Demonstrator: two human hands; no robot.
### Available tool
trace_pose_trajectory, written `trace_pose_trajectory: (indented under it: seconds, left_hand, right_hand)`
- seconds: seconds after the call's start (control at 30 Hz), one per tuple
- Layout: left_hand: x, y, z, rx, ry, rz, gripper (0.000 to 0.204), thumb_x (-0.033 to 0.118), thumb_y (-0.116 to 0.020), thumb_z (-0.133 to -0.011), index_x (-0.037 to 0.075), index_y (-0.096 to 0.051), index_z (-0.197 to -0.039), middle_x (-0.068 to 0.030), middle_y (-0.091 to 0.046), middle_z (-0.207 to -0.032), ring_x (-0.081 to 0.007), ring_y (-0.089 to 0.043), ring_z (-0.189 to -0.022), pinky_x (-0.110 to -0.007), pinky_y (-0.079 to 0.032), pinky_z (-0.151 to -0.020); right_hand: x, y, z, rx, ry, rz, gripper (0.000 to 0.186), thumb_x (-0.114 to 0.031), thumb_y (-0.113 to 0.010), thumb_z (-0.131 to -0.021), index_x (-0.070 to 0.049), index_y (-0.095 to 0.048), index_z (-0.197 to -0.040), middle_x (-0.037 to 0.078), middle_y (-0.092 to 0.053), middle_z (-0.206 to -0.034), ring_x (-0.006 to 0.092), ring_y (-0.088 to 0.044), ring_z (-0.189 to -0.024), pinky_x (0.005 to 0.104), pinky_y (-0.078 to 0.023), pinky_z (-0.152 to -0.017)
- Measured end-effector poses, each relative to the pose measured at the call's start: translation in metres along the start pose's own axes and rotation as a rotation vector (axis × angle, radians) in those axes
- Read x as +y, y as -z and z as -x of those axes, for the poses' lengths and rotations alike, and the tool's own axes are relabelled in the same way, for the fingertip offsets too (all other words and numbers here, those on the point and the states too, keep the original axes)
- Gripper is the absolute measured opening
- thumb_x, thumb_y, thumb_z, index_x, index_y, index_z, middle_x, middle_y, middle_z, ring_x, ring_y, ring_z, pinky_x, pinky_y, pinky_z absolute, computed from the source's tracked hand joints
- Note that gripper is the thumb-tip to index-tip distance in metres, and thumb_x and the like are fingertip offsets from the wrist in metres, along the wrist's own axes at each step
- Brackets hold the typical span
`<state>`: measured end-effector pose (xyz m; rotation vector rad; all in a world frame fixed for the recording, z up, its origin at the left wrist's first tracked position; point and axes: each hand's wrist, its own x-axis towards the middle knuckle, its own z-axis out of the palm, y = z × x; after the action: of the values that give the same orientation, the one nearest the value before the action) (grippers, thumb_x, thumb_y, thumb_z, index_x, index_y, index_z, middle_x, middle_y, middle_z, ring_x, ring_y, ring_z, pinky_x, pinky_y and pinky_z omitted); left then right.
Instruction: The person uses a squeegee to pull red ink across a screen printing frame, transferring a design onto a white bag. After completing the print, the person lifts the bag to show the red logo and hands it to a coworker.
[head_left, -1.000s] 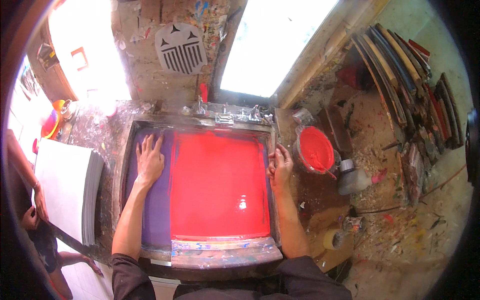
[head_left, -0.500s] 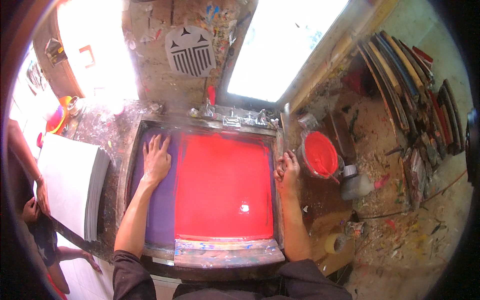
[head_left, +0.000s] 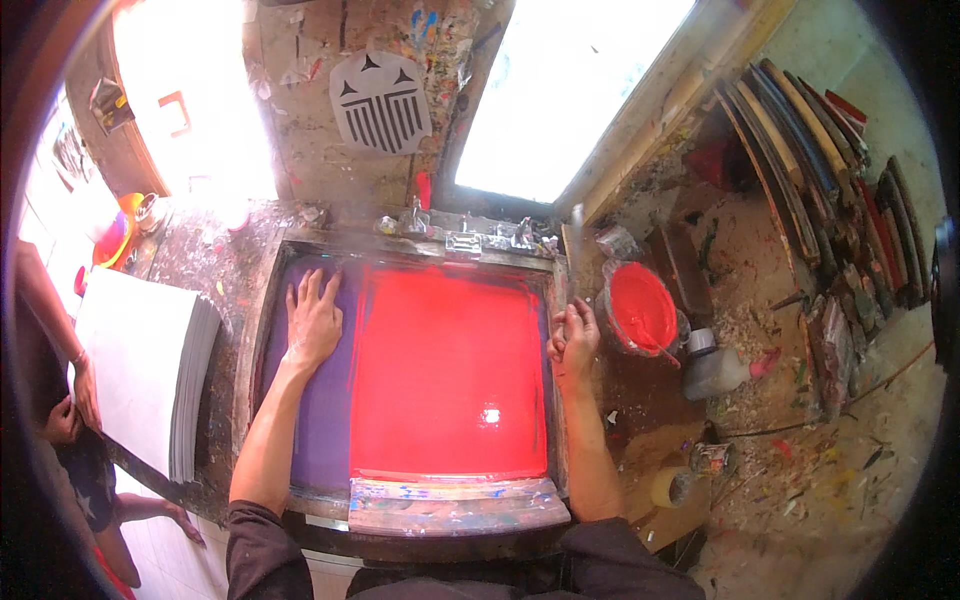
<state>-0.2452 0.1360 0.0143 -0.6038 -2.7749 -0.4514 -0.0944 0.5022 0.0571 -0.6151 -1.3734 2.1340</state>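
Observation:
A wooden-framed printing screen point(head_left: 265, 310) lies before me. Bright red ink point(head_left: 450, 370) covers most of its mesh, with a purple strip bare at the left. My left hand point(head_left: 314, 325) rests on that purple strip, fingers spread, holding nothing. Beyond the right side of the frame, my right hand point(head_left: 573, 338) is closed around a slim grey blade-like tool point(head_left: 576, 245) that points up and away; its lower end is hidden in the fingers. A wide wooden squeegee point(head_left: 455, 508), smeared with old paint, lies across the near end of the screen.
A tub of red ink point(head_left: 640, 308) and a plastic bottle point(head_left: 718, 362) stand at the right, with a tape roll point(head_left: 672, 487) nearer. Several squeegees point(head_left: 800, 150) lean on the far-right wall. Another person's hand point(head_left: 86, 395) touches a white paper stack point(head_left: 140, 360).
The grey tool's upper end has shifted slightly to the right as my right hand tilts a little. My left hand, the screen and the squeegee stay put.

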Motion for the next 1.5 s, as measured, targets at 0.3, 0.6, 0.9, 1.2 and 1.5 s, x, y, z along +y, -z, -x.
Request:
trace_pose_trajectory:
  seconds: [0.3,0.6,0.9,1.2,1.5]
  left_hand:
    - [0.002,0.0,-0.001,0.006,-0.005,-0.001,0.055,0.011,-0.053,-0.085,0.01,-0.046,-0.139,-0.0193,-0.04,-0.142,-0.036,-0.033,-0.137,-0.058,-0.022,-0.113]
    - [-0.001,0.0,0.002,0.003,0.01,-0.004,0.054,0.011,-0.052,-0.085,0.01,-0.046,-0.138,-0.0194,-0.04,-0.142,-0.0361,-0.033,-0.138,-0.057,-0.022,-0.113]
    - [-0.002,-0.001,0.001,0.017,0.003,-0.009,0.054,0.011,-0.053,-0.084,0.01,-0.047,-0.138,-0.0193,-0.04,-0.142,-0.0359,-0.033,-0.138,-0.057,-0.022,-0.114]
    - [0.0,-0.001,0.001,-0.009,0.007,-0.001,0.054,0.012,-0.053,-0.085,0.01,-0.047,-0.138,-0.0194,-0.04,-0.142,-0.036,-0.032,-0.138,-0.058,-0.022,-0.114]
    - [-0.001,-0.002,0.001,-0.007,0.015,-0.008,0.053,0.012,-0.053,-0.085,0.009,-0.046,-0.138,-0.0198,-0.04,-0.143,-0.0358,-0.031,-0.139,-0.059,-0.022,-0.113]
  right_hand:
    - [0.005,-0.001,-0.002,-0.05,-0.028,0.299,0.035,-0.018,-0.049,-0.101,-0.005,-0.042,-0.133,0.003,-0.053,-0.083,0.0027,-0.034,-0.043,0.0213,-0.027,-0.034]
    - [-0.004,-0.016,0.013,0.041,0.309,0.253,0.036,-0.017,-0.048,-0.1,-0.007,-0.043,-0.134,0.001,-0.052,-0.084,0.0009,-0.034,-0.047,0.0197,-0.027,-0.037]
    - [0.001,-0.004,-0.001,-0.107,-0.221,0.076,0.03,-0.018,-0.051,-0.1,-0.01,-0.044,-0.128,-0.001,-0.047,-0.072,0.0027,-0.031,-0.043,0.0202,-0.026,-0.034]
    - [0.0,-0.005,0.006,0.006,0.052,-0.006,0.032,-0.018,-0.053,-0.099,-0.011,-0.043,-0.128,0.0,-0.051,-0.081,0.003,-0.031,-0.043,0.0195,-0.025,-0.035]
    - [0.002,-0.004,0.003,0.019,0.019,-0.008,0.031,-0.02,-0.05,-0.1,-0.011,-0.04,-0.128,0.001,-0.051,-0.082,0.0043,-0.032,-0.044,0.0205,-0.027,-0.035]
